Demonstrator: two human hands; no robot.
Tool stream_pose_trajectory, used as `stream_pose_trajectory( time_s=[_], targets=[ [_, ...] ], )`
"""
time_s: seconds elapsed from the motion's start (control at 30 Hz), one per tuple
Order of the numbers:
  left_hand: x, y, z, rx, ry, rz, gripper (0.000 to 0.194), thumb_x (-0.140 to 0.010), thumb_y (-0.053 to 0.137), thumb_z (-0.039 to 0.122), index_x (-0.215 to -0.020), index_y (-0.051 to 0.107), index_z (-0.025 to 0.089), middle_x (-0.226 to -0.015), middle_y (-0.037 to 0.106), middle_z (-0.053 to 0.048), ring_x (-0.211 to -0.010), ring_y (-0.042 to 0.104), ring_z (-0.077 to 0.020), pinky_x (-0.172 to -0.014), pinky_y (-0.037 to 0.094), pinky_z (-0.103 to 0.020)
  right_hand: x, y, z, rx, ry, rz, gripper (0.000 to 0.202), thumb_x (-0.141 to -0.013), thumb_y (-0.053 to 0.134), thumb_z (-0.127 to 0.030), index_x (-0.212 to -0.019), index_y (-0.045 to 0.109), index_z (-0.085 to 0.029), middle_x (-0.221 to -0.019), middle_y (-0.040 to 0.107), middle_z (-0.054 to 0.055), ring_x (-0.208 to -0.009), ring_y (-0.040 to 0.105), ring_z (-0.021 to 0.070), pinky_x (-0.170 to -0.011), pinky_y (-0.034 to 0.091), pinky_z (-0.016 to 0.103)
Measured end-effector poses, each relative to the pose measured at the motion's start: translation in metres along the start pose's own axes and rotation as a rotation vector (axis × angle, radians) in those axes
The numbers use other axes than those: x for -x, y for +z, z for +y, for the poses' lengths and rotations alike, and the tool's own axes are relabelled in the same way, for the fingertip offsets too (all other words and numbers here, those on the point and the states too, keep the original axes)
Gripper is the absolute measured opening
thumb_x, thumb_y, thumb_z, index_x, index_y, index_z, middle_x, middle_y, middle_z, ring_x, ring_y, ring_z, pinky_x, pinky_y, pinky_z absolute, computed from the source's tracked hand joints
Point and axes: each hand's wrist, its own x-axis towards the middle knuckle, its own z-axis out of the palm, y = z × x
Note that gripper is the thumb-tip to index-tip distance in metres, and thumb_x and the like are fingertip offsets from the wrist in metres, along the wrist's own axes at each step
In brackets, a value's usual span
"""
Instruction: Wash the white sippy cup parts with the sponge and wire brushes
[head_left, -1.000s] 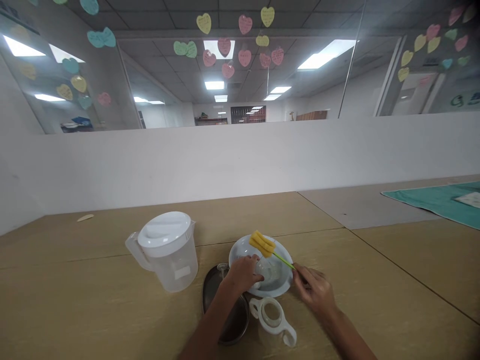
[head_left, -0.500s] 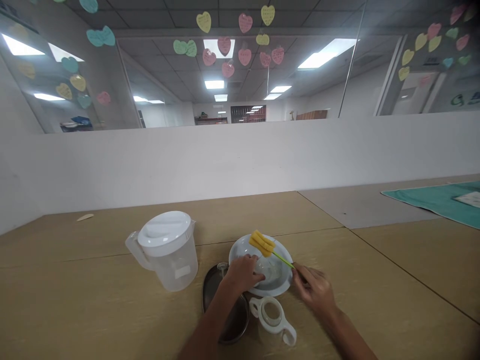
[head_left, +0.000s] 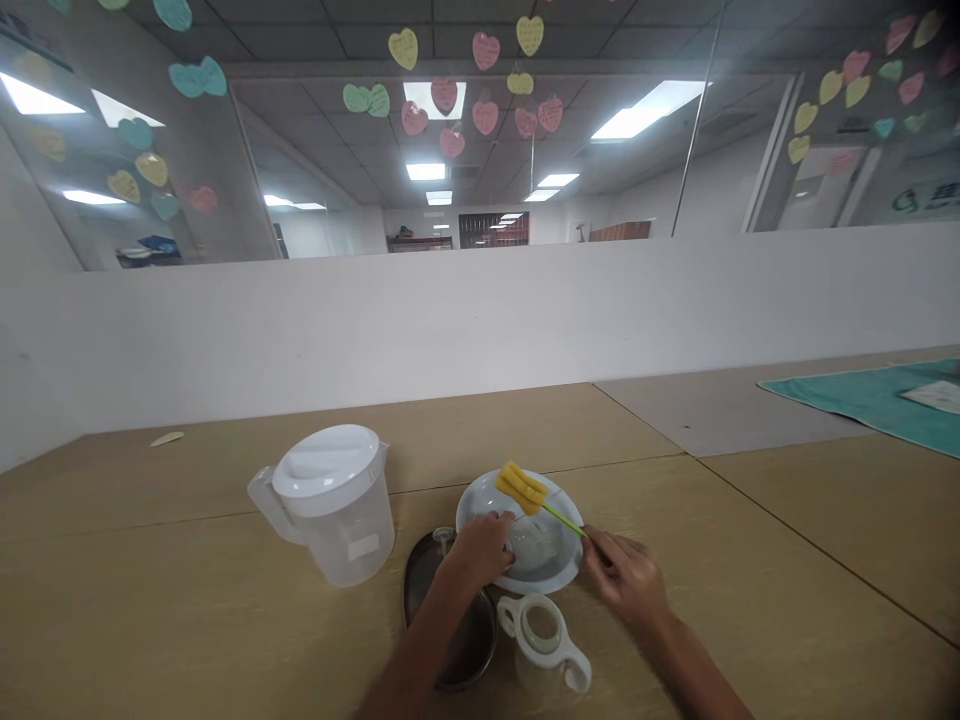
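Observation:
My right hand (head_left: 626, 578) is closed round the green handle of a sponge brush (head_left: 523, 488). The brush's yellow sponge head points up and left, above a white bowl (head_left: 571, 560). Inside the bowl lies a clear glass-like vessel (head_left: 538, 542), whose exact shape is hard to make out. My left hand (head_left: 482, 550) reaches over the bowl's left side, its fingers curled at the near left edge of this vessel. Close below the bowl stands a white piece with two loop handles and a round opening (head_left: 541, 630), over a clear body.
A dark tray (head_left: 469, 645) lies partly under my left forearm, a small clear piece (head_left: 443, 538) at its far edge. To the left stands a lidded translucent pitcher (head_left: 349, 540). A teal cloth (head_left: 847, 388) is at far right, and a white wall (head_left: 465, 330) rises behind the table.
My left thumb and fingers have drawn a little closer together at the vessel. The brush and my right hand stay almost in place; the whole view has shifted slightly.

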Motion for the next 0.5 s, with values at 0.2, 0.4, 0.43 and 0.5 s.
stream_pose_trajectory(
  time_s=[0.2,0.4,0.43,0.5],
  targets=[
    [-0.0043,-0.0020,-0.0047,-0.004,-0.017,0.001,0.058,-0.066,0.069,0.028,-0.119,0.048,0.016,-0.117,0.057,-0.011,-0.107,0.055,-0.0242,-0.091,0.042,-0.032,0.0013,0.0008,0.0007,0.014,-0.006,-0.005,0.015,-0.087,0.048,-0.019,-0.090,0.063,-0.014,-0.074,0.070,0.006,-0.059,0.065,0.0138,-0.056,0.050,0.023],
    [-0.0048,-0.0034,-0.0038,-0.026,-0.050,0.007,0.040,-0.067,0.069,0.033,-0.100,0.056,0.016,-0.102,0.062,-0.008,-0.095,0.059,-0.0238,-0.082,0.045,-0.032,-0.0011,-0.0008,-0.0011,0.009,-0.002,-0.001,0.016,-0.087,0.048,-0.020,-0.090,0.063,-0.016,-0.072,0.070,0.006,-0.056,0.064,0.0136,-0.054,0.050,0.023],
    [-0.0047,-0.0035,-0.0039,-0.030,-0.049,0.005,0.035,-0.067,0.069,0.033,-0.096,0.058,0.016,-0.101,0.063,-0.008,-0.093,0.060,-0.0235,-0.080,0.045,-0.031,-0.0012,-0.0008,-0.0012,0.008,-0.002,-0.001,0.017,-0.087,0.048,-0.019,-0.090,0.064,-0.016,-0.072,0.070,0.005,-0.056,0.064,0.0133,-0.054,0.050,0.022],
    [-0.0045,-0.0038,-0.0042,-0.038,-0.047,0.000,0.026,-0.070,0.066,0.034,-0.089,0.061,0.017,-0.098,0.063,-0.007,-0.089,0.061,-0.0225,-0.077,0.046,-0.030,-0.0011,-0.0007,-0.0011,0.010,-0.003,0.000,0.017,-0.087,0.048,-0.019,-0.090,0.064,-0.016,-0.072,0.070,0.005,-0.056,0.064,0.0129,-0.054,0.050,0.022]
  ],
)
